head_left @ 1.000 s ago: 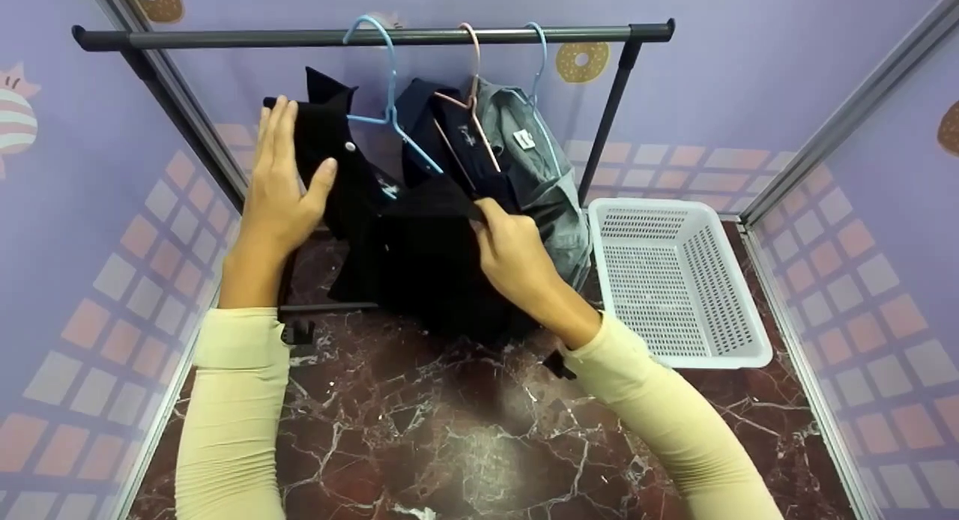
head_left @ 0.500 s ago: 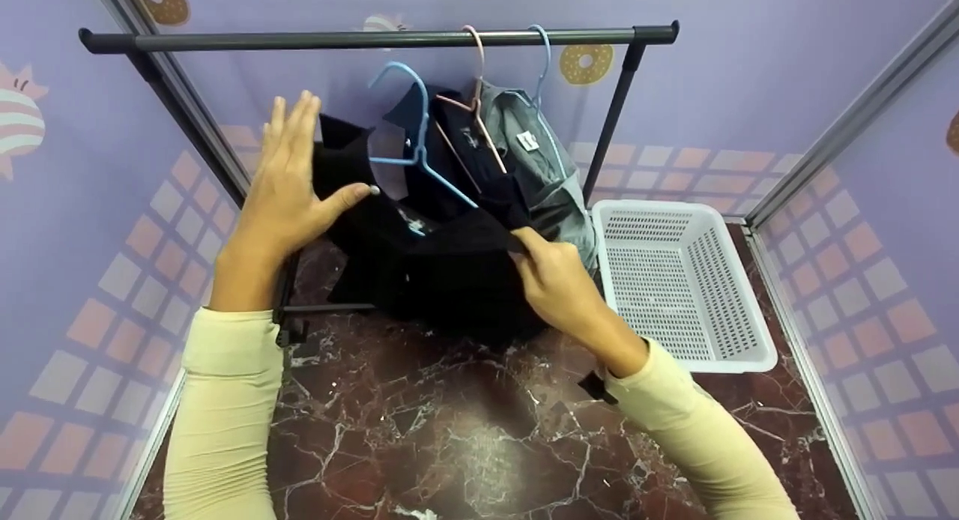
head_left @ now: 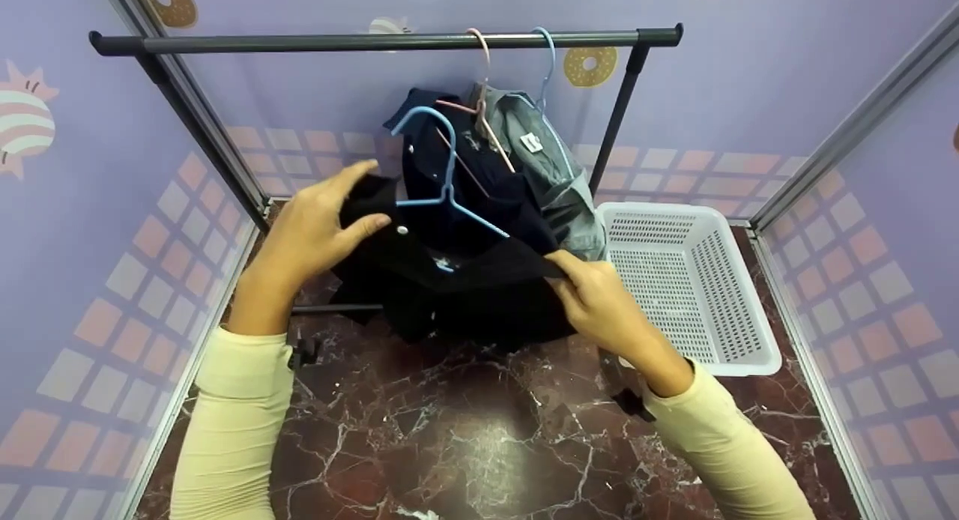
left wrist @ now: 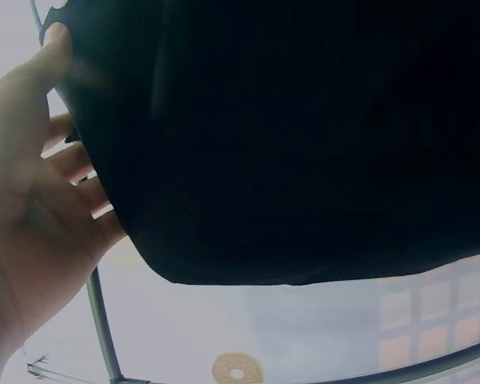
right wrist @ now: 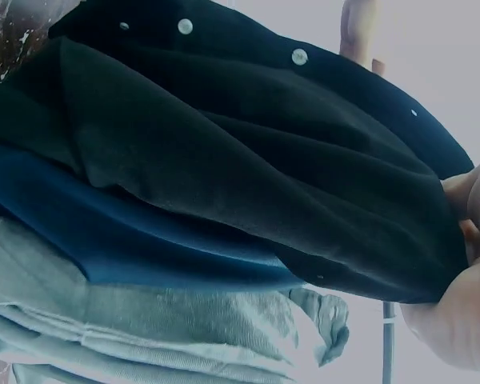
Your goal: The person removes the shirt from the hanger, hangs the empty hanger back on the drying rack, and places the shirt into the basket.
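A black buttoned shirt (head_left: 494, 310) on a blue hanger (head_left: 448, 196) is held out in front of the rack, the hanger's hook free of the rail. My left hand (head_left: 300, 235) holds the shirt's left shoulder, thumb in front and fingers bent behind the cloth. On the other side, my right hand (head_left: 603, 303) pinches the right shoulder's edge. Fabric fills most of the left wrist view and hides some left fingertips. White buttons run along the black shirt (right wrist: 224, 128) in the right wrist view.
From the rack's rail (head_left: 300, 44) hang a navy shirt (head_left: 423, 160) on a pink hanger (head_left: 494, 134) and a grey-green shirt (head_left: 558, 198) on another blue hanger (head_left: 551, 67). A white plastic basket (head_left: 712, 368) stands on the marbled floor (head_left: 479, 445) at the right, near the wall.
The blue hanger has come off the rail and moved down and right with the black shirt. My left fingers, straight before, now bend around the shoulder. My right hand has moved right and down.
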Tool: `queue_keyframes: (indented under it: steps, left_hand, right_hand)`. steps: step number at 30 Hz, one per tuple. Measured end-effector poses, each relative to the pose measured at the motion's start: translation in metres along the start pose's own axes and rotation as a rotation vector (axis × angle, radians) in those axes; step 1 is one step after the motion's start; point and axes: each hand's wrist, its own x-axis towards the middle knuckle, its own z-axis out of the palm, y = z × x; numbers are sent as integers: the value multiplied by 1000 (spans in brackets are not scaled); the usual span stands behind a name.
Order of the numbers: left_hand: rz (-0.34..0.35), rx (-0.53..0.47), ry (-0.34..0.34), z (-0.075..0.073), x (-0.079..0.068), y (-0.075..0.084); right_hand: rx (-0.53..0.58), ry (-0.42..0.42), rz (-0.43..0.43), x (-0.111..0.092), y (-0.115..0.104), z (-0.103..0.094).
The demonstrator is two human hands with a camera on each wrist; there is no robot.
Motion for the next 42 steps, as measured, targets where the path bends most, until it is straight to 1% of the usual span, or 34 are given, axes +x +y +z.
queue_keyframes:
  steps: [5,8,13,16,21,23,27,31,35,38,42]
  left_hand:
    - [41,-4,13,11,-9,3]
    - [74,-13,1,18,-14,7]
    - [139,-40,2,29,-20,15]
    - [191,-61,26,36,-25,20]
    - [304,-89,80,48,-32,30]
    - [336,-102,98,52,-34,35]
    - [379,-126,123,59,-37,43]
    - [402,-139,144,68,-38,49]
    - [401,-158,139,79,-40,53]
    - [392,-164,125,88,-40,56]
    - [390,-166,133,101,-42,59]
  right_hand:
    - [1,-32,-7,-11,6,-7]
    - [0,-40,-19,-18,11,-12]
    - [-20,-49,-60,-32,22,-21]
    - [-26,-61,-79,-39,29,-27]
    - [-15,-80,-106,-49,41,-39]
    - [-20,-85,-118,-52,46,-44]
    - [-24,-100,-128,-57,54,-51]
    - [-18,-117,-123,-62,61,-55]
    - [-8,-132,-119,-68,69,-58]
    - [16,-144,-95,-74,76,-59]
    - [45,-171,-44,-83,85,-58]
